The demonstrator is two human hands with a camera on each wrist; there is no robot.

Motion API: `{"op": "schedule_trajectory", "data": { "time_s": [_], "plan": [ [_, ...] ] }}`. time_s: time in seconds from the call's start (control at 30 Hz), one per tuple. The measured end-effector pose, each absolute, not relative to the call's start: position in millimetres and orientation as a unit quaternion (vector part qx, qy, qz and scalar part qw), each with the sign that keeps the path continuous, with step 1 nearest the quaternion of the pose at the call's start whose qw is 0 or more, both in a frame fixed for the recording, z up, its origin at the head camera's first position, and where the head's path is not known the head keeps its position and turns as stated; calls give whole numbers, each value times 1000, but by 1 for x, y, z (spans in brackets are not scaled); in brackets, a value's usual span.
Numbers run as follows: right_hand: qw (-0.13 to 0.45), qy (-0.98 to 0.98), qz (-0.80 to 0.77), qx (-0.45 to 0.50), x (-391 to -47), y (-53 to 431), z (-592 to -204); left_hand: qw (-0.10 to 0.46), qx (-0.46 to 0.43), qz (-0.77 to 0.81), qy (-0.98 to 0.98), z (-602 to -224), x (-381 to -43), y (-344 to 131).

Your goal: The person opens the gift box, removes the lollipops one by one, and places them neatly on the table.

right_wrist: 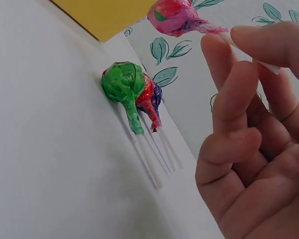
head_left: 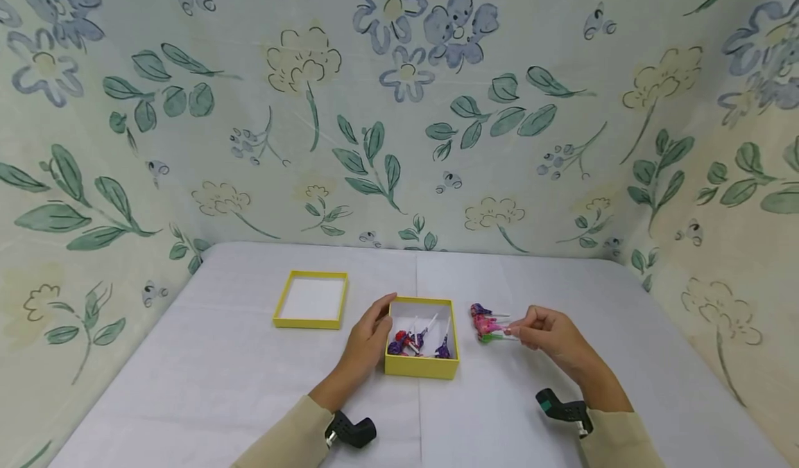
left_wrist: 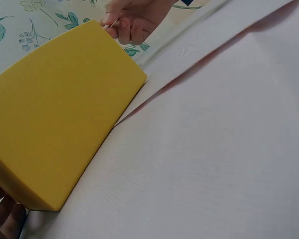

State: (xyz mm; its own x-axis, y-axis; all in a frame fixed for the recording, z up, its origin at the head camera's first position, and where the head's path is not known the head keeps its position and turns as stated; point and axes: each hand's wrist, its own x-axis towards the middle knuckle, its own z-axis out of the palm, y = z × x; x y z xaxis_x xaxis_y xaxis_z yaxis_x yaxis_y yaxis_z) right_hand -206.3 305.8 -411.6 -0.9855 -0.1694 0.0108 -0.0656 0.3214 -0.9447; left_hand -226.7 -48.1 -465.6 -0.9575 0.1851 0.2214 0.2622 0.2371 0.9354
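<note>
In the head view my left hand [head_left: 368, 340] rests against the left side of an open yellow box [head_left: 422, 366]. Several wrapped lollipops [head_left: 442, 349], purple and red, lie inside it. Fingers [left_wrist: 5, 214] touch the box's side wall in the left wrist view. To the right of the box, my right hand [head_left: 549, 331] pinches the white stick of a pink lollipop [right_wrist: 172, 17] between thumb and fingertip, raised above the table. Below it a green lollipop [right_wrist: 123, 82], a red lollipop [right_wrist: 148, 97] and a purple lollipop [right_wrist: 158, 93] lie side by side, sticks parallel.
A yellow-rimmed lid [head_left: 307, 324] lies to the left of the box, its white inside facing up. White cloth [head_left: 237, 371] with a crease down the middle covers the table. Floral fabric [head_left: 374, 107] hangs behind and at both sides.
</note>
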Motion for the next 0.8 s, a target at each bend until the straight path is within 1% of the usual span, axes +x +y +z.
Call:
{"op": "schedule_trajectory", "data": {
  "time_s": [0.47, 0.8],
  "plan": [
    [105, 811, -569, -84, -208, 320, -429, 31, -142, -601, -786, -465, -226, -48],
    [114, 816, -559, -89, -208, 319, -429, 32, -139, -601, -786, -464, -225, -47]
  ]
}}
